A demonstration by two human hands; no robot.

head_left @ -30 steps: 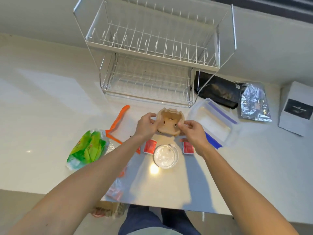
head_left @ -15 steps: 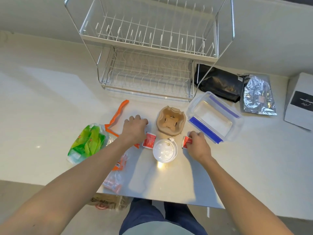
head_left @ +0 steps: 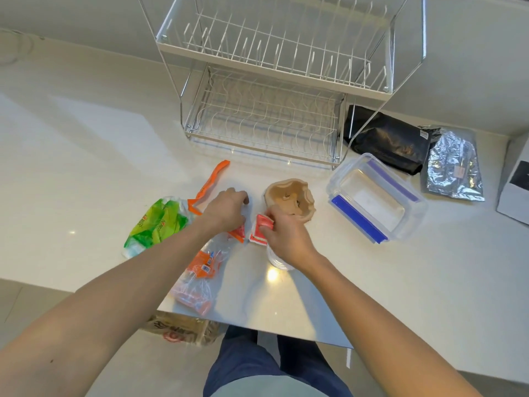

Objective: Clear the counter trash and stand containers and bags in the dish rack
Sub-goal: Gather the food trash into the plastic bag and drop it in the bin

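Note:
My right hand pinches a small red sauce packet and holds it over a second red packet lying on the counter. My left hand rests knuckles up on the counter, fingers curled over an orange-red wrapper scrap; whether it grips anything is hidden. A brown pulp cup holder sits just beyond my right hand. A clear plastic lid shows under my right wrist. The empty two-tier wire dish rack stands behind.
A clear container with blue clips lies right of the cup holder. A black bag, a foil bag and a white box sit further right. A green packet, an orange strip and a clear wrapper lie left.
My right hand picked up the red packet from right of the lid and carried it left over the other packet. My left hand stayed by the orange scraps. The cup holder was set down earlier.

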